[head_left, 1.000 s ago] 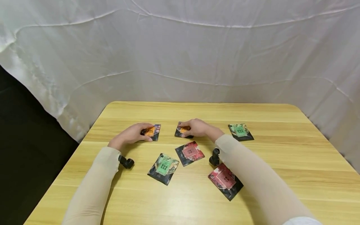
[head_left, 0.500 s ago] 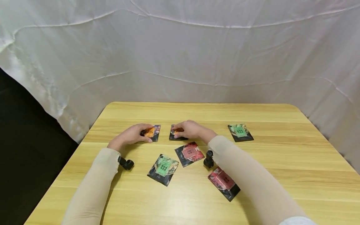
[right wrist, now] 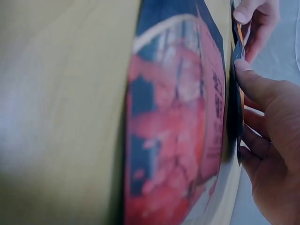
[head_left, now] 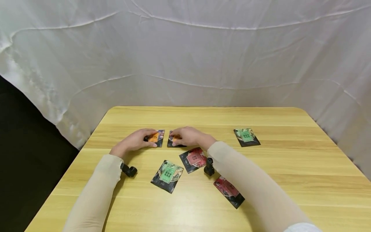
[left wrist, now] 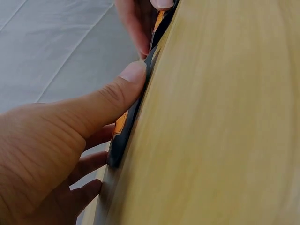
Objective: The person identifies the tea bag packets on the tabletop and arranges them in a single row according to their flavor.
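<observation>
Two flat, dark sachets with orange labels lie side by side near the back of the table, a small gap between them in the head view. My left hand (head_left: 137, 139) grips the left orange-labelled sachet (head_left: 158, 139), its thumb on the near edge and fingers at the far side. On the right orange-labelled sachet (head_left: 177, 137), my right hand (head_left: 189, 136) pinches with thumb and fingertips, covering its right part. Just in front of the right hand is a red-labelled sachet (head_left: 192, 158), which looms large as a red sachet (right wrist: 173, 117) in the right wrist view.
A green-labelled sachet (head_left: 167, 176) lies in the middle front. Another green-labelled sachet (head_left: 246, 137) is at the back right. Under the right forearm, a second red-labelled sachet (head_left: 229, 190) is partly hidden. A pale curtain (head_left: 203, 58) hangs behind the wooden table (head_left: 290, 154).
My right hand has slid left along the table with its orange-labelled sachet, narrowing the gap to the left one. The left hand has stayed in place.
</observation>
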{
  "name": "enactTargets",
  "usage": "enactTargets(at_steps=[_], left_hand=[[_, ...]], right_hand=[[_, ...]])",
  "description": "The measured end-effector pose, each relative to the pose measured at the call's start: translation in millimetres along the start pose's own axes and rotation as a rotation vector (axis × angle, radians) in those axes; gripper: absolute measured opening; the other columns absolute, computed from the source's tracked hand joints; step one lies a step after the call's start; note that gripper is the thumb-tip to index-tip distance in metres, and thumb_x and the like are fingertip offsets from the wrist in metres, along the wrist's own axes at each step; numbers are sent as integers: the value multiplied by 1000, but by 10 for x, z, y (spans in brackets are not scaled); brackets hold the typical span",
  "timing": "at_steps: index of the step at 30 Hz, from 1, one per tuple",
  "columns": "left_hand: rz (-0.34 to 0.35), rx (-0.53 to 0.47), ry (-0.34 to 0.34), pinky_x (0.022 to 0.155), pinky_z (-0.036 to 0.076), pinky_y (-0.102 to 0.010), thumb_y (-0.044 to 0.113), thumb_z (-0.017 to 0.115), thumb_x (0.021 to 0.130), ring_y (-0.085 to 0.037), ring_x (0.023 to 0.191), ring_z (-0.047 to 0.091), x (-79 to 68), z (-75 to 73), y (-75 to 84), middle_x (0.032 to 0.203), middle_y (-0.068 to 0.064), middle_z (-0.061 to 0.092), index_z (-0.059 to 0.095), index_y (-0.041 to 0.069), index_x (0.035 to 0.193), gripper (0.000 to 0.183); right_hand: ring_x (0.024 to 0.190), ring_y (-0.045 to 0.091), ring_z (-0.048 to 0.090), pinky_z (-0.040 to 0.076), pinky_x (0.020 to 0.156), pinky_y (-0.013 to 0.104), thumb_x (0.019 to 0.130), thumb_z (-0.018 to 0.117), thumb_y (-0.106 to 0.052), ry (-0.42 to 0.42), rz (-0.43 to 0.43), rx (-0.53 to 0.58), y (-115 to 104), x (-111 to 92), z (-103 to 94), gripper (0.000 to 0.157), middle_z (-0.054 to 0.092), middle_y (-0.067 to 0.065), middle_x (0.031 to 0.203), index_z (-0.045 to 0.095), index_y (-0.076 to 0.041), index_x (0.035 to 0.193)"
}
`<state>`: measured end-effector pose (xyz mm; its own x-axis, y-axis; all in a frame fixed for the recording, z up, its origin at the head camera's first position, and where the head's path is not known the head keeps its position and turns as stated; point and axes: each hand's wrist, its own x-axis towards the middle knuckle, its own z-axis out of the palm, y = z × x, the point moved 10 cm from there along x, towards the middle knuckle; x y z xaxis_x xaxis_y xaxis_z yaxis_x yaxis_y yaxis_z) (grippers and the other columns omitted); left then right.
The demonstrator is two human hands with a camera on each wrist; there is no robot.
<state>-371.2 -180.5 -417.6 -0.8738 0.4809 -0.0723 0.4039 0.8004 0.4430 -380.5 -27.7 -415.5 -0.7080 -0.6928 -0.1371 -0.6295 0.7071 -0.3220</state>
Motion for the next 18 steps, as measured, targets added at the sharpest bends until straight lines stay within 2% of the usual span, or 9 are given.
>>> enactTargets(at_steps=[3,11,18], left_hand=[[2,15,5,112,29,-55,47,69,89,-39,138,35,-6,-4,5,150,-19,41,43,5,148,77],[6,34,2,112,29,-55,48,69,88,-40,137,36,-2,-5,11,150,-20,40,43,5,148,78],[19,31,9,111,31,-53,48,70,88,-38,137,37,4,-2,24,148,-19,43,44,4,147,78]], right_hand=[[136,21,42,34,112,37,96,59,-46,8,-14,-11,-44,21,0,55,46,2,148,51,-21,145],[133,21,46,37,110,38,96,58,-48,15,16,-10,-71,54,6,58,48,1,147,49,-20,146],[133,22,46,36,111,37,97,59,-45,23,-39,-10,-158,95,20,57,49,3,146,50,-17,145]])
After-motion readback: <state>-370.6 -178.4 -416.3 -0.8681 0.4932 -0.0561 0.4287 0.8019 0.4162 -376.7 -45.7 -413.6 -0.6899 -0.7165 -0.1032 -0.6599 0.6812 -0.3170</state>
